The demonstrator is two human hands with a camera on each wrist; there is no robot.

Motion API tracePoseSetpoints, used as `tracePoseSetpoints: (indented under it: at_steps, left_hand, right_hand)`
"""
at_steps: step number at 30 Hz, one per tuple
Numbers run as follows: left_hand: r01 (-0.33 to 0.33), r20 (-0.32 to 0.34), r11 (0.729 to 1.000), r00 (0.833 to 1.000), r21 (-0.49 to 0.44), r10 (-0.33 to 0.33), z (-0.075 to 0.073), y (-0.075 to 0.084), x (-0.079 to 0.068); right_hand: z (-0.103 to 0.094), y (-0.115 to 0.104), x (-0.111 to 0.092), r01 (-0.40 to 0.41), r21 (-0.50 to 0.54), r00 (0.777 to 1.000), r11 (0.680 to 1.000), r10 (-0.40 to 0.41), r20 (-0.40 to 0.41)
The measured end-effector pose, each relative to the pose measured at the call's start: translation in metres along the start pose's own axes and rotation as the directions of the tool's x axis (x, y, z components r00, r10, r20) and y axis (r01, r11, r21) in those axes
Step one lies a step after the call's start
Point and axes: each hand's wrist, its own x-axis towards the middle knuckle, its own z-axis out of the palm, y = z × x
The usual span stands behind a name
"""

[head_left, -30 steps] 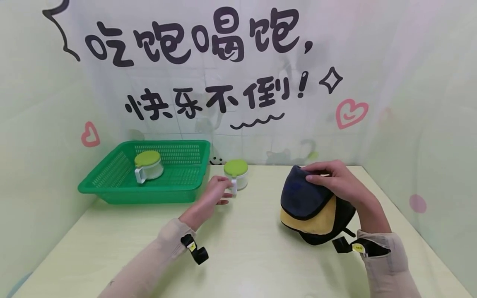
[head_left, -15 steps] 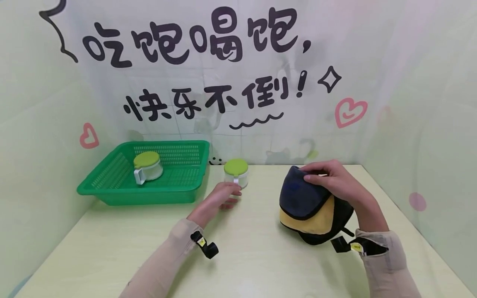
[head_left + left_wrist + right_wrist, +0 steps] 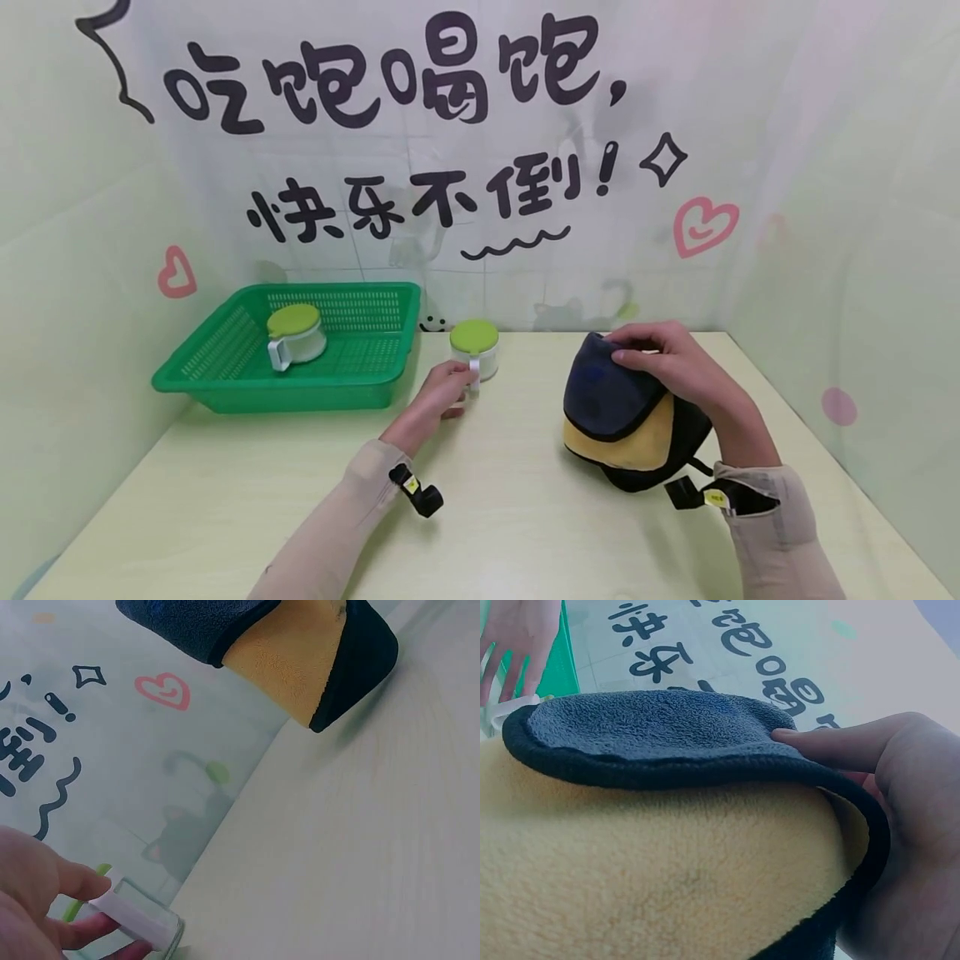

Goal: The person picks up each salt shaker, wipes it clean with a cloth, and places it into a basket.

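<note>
On the table's far side stands a small seasoning jar (image 3: pixel 487 362) with a green lid and a white handle. My left hand (image 3: pixel 437 398) pinches that handle (image 3: pixel 131 919), thumb on one side and fingers on the other in the left wrist view. To the right, my right hand (image 3: pixel 678 367) holds up a folded plush cloth (image 3: pixel 607 400), navy on one face and yellow on the other, with black edging. The thumb (image 3: pixel 840 746) lies on the cloth's navy side in the right wrist view; the other fingers are mostly hidden behind it.
A green plastic basket (image 3: pixel 281 398) stands at the back left with a second green-lidded jar (image 3: pixel 300 343) inside. Behind the pale wooden table (image 3: pixel 517 517) hangs a white backdrop (image 3: pixel 525 287) with black lettering. Pale side walls flank the table.
My left hand has moved right and now pinches the jar's handle. The right hand and the cloth have stayed almost in place.
</note>
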Motion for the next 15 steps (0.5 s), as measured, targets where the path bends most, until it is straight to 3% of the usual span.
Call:
tracePoseSetpoints:
  at_steps: [7, 15]
  left_hand:
    - [-0.059, 0.02, 0.998, 0.998, 0.017, 0.059, 0.0005, -0.0019, 0.0023]
    - [-0.057, 0.059, 0.998, 0.997, -0.017, 0.057, 0.0013, 0.0033, 0.0006]
  right_hand:
    - [0.0002, 0.0026, 0.0003, -0.014, 0.002, 1.0, 1.0, 0.014, 0.011]
    - [0.0024, 0.0045, 0.0016, 0.006, 0.01, 1.0, 1.0, -0.006, 0.007]
